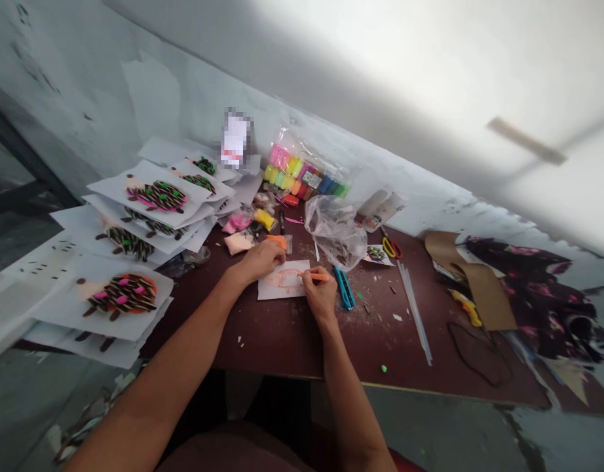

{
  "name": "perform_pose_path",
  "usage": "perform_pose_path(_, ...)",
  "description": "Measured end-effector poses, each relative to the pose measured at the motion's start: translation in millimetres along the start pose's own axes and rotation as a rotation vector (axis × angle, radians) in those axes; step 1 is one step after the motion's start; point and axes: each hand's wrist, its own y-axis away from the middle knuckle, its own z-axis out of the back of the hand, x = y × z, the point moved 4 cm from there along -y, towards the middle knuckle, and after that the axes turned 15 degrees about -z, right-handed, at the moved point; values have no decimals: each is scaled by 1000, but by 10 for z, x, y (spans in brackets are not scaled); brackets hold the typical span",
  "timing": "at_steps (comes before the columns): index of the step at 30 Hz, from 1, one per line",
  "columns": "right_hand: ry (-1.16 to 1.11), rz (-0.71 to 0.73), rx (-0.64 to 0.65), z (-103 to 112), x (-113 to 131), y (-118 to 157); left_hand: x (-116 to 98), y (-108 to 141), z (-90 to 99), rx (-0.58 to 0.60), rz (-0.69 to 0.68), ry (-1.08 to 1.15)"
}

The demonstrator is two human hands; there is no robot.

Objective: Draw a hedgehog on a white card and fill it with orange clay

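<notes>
My right hand [320, 294] grips an orange pencil or pen [319, 277], its tip on a small sheet of white paper [282, 292] that bears an orange outline of a hedgehog-like animal. My left hand [255, 260] lies curled at the sheet's upper left corner, and its fingers hide what they touch. A lump of orange modelling clay [278, 241] sits just beyond those fingers, with a pale peach lump [238, 243] to their left.
Sheets with clay hedgehogs [125, 295] overlap at the left of the dark red table [263, 347]. Behind lie a bag of coloured clay packs [302, 174] and a crumpled plastic bag [336, 233]. Teal scissors [344, 288], yellow-red scissors [391, 248], a clear strip [415, 311] and brown card [483, 282] lie right.
</notes>
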Motion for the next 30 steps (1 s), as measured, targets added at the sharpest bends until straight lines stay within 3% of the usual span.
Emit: perform_pose_path(30, 11, -19, -33, 45, 0, -14, 1, 7, -11, -14, -7, -11)
